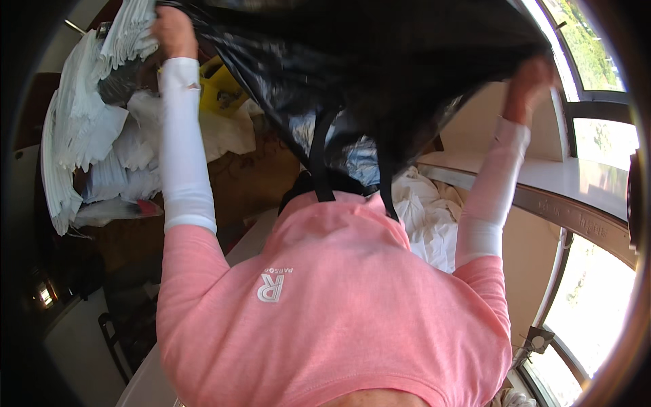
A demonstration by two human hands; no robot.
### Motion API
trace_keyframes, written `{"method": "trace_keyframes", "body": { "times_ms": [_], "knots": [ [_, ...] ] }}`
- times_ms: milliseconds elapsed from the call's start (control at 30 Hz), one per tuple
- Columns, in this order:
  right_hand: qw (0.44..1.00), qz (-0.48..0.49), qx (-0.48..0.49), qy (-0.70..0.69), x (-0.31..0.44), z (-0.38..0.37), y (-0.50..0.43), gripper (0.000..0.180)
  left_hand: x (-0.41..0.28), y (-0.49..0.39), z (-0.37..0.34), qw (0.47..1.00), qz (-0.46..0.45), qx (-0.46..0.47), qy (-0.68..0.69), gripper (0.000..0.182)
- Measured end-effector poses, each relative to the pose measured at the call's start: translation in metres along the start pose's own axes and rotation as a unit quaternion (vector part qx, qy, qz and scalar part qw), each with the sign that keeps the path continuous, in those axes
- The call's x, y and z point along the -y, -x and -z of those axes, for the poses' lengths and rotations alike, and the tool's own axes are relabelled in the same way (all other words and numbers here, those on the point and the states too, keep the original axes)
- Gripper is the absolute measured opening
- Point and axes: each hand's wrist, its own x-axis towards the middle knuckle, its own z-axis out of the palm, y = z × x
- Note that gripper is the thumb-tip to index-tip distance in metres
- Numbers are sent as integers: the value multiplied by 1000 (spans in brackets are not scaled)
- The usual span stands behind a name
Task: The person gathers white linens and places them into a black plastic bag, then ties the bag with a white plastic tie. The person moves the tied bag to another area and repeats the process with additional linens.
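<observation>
A large sheet of glossy black plastic [356, 66], perhaps a bag, is spread wide across the top of the view. My left hand [175, 33] grips its upper left edge, close to a stack of folded white items. At the opposite side my right hand [530, 84], blurred, holds the right corner near the window. The plastic sags between both hands and hangs down to waist height, hiding what lies behind it. White sleeves cover both forearms. Two black straps [321, 152] run up from my waist in front of the plastic.
Stacks of folded white plastic bags [76, 122] hang at the left, beside a yellow bag [221, 86]. Crumpled white cloth [430, 213] lies by my right side. A ledge [585, 183] runs under the windows [605, 137] at the right.
</observation>
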Motion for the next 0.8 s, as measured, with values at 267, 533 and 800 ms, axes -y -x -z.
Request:
{"method": "trace_keyframes", "body": {
  "times_ms": [267,533,800],
  "knots": [
    [719,106,469,-502,138,6,364,27,-41,312,14,763,-211,454,408,34],
    [682,-91,355,-633,66,-45,477,29,11,432,-36,764,232,459,389,34],
    [755,-131,408,-496,52,-66,314,26,-8,374,-27,780,-203,471,358,21]
  ]
}}
